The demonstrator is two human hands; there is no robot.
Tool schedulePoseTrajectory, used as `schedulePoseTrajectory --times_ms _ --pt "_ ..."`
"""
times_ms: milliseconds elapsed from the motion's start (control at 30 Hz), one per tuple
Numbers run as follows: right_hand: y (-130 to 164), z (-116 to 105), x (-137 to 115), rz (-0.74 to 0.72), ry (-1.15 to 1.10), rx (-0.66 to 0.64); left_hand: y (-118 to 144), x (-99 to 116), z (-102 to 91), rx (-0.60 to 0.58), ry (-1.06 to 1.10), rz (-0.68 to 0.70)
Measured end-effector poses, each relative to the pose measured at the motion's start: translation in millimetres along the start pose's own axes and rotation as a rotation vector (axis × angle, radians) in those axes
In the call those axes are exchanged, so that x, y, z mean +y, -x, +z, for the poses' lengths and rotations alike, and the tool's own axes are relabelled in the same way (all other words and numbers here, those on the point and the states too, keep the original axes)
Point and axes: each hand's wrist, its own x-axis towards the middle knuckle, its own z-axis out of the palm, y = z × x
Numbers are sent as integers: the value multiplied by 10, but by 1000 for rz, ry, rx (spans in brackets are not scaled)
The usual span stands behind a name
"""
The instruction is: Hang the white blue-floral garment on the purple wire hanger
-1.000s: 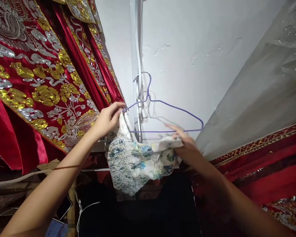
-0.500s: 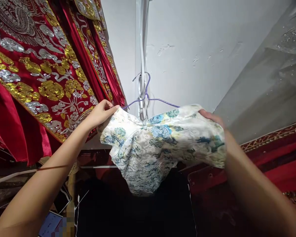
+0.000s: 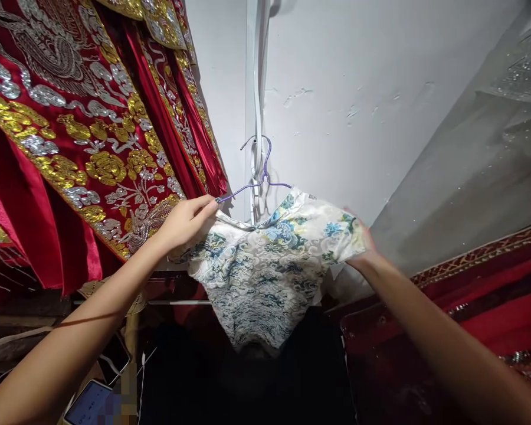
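A white short-sleeved top [image 3: 265, 265] with a blue, green and yellow floral pattern hangs in front of me on a purple wire hanger [image 3: 265, 177]. My left hand [image 3: 190, 219] is closed on the top's left shoulder, thumb and fingers pinching cloth beside the hanger's arm. At the right sleeve, my right hand [image 3: 366, 241] is blurred and partly behind the cloth, its fingers mostly hidden. The hanger's right arm runs into the right shoulder near the neckline.
The hanger's hook is at a white strap [image 3: 257, 100] along the white wall [image 3: 345, 71]. Red embroidered garments [image 3: 106, 136] hang at left. Sheer sparkly fabric [image 3: 478, 153] is at right. A lit phone [image 3: 88, 404] lies at lower left, beside black cloth [image 3: 243, 389].
The right shoulder has slid inward over the hanger's arm, covering more of it. My right hand has moved left and down to the sleeve, partly behind it. My left hand stays at its shoulder.
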Motion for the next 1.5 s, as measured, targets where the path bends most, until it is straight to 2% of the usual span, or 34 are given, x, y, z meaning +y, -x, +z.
schedulePoseTrajectory --times_ms 100,167,233,367,467,533,600,733,767,800,833,933,1000,1100,1233,1300,1367,1500 --pt "-21 -216 31 249 -240 -131 -61 36 28 -45 -119 -1" --pt "-29 -294 -43 387 -380 -169 -164 110 55 -18 -175 4" --pt "-27 -323 -162 421 -440 -138 -283 204 67 49 -201 38" --pt "84 -357 -380 427 -528 43 -449 381 24 191 -186 137" --pt "330 -384 -500 445 -542 55 -449 507 4 181 -71 175" --pt "544 -375 -591 457 -532 -94 -395 609 31 133 87 182" --pt "729 -335 -697 419 -526 -361 -313 726 79 93 311 153" --pt "837 -181 -876 165 -531 -993 -121 945 117 153 685 -49" --pt "813 -128 -890 90 -511 -1095 -78 986 100 165 726 -98" --pt "780 -65 -885 17 -458 -1134 -41 1019 74 157 752 -136" --pt "744 10 -859 -55 -364 -1107 -9 1044 42 134 770 -162" --pt "669 319 -678 -262 47 -817 57 1070 -71 2 827 -193" --pt "653 583 -519 -406 232 -710 89 1046 -136 -91 875 -195" --pt "647 991 -362 -609 316 -643 152 965 -201 -179 949 -191" --pt "583 1354 -426 -776 308 -596 267 881 -264 -216 989 -171" --pt "513 1399 -501 -845 264 -600 301 889 -305 -189 948 -164" --pt "420 1353 -539 -899 233 -590 293 906 -347 -131 884 -157" --pt "207 1076 -509 -870 289 -465 160 777 -388 12 766 -166"
